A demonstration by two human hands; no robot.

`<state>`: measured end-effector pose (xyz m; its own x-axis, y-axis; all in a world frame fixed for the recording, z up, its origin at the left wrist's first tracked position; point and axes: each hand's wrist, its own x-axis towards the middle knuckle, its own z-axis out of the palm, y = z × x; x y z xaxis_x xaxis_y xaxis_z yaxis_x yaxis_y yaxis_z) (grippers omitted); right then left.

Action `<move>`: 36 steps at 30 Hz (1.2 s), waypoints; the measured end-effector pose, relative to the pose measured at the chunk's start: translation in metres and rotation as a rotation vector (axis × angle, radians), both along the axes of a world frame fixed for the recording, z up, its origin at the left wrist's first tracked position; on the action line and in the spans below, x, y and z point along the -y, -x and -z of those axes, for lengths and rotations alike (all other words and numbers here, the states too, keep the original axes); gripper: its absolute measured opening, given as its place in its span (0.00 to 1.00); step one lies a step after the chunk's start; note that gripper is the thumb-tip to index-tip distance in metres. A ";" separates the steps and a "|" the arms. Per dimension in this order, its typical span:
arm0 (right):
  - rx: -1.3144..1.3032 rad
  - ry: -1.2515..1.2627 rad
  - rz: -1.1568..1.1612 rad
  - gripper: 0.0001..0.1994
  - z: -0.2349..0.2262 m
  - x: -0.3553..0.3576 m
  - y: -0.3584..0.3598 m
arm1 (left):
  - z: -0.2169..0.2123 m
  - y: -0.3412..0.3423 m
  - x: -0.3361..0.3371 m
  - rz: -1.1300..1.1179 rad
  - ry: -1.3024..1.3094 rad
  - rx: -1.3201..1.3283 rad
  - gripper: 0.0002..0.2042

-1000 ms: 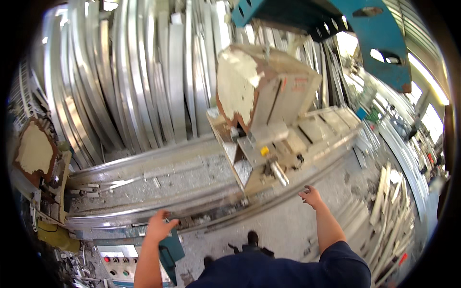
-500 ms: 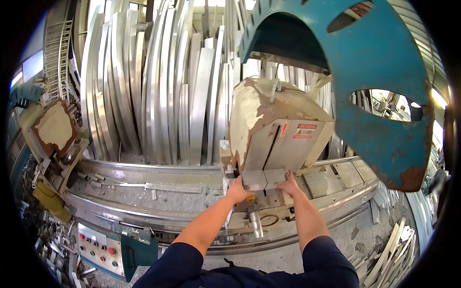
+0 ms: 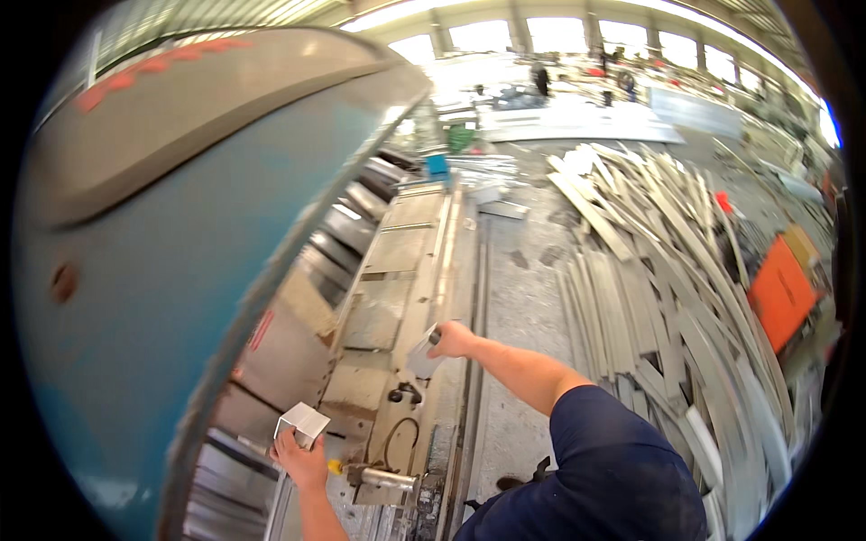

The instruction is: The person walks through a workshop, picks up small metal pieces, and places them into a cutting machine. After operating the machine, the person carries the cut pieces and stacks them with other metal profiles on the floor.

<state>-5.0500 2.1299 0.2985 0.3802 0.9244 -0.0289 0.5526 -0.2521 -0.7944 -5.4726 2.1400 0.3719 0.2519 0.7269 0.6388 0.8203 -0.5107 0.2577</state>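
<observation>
My left hand (image 3: 304,462) is closed around a short silver metal profile offcut (image 3: 305,420), its angled end facing up, beside the grey cover of the machine. Further along the machine bed (image 3: 383,311), my right hand (image 3: 455,341) grips another short, pale metal offcut (image 3: 421,358), smeared by motion. Between the two hands, on the bed, are a dark knob (image 3: 403,394) and a bent black cable (image 3: 406,442). A metal cylinder with a yellow end (image 3: 383,477) lies near my left hand.
A big teal machine guard (image 3: 207,207) fills the left side, close by. To the right, long metal strips (image 3: 649,298) are heaped on the floor beside an orange panel (image 3: 783,293). A small blue block (image 3: 437,165) stands at the bed's far end.
My view has swung right along the machine. The offcuts, together at the machine's cover before, are now lifted apart, one in each hand; my right hand has reached out along the bed.
</observation>
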 end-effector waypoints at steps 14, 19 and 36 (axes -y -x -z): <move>-0.246 -0.057 1.041 0.23 0.109 0.347 -0.257 | -0.006 -0.411 -0.006 0.804 0.472 -0.424 0.25; -0.554 -0.108 1.262 0.25 0.155 0.414 -0.351 | 0.107 -0.482 -0.051 0.654 0.631 -0.807 0.27; -0.241 0.749 1.081 0.31 0.248 0.368 -0.641 | 0.326 -0.721 -0.205 0.252 1.403 -1.050 0.24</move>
<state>-4.4090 1.7615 0.0508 0.8200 -0.1035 -0.5629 -0.3329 -0.8863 -0.3220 -4.7516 2.3451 0.0460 0.2897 0.4171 -0.8614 0.8556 -0.5163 0.0378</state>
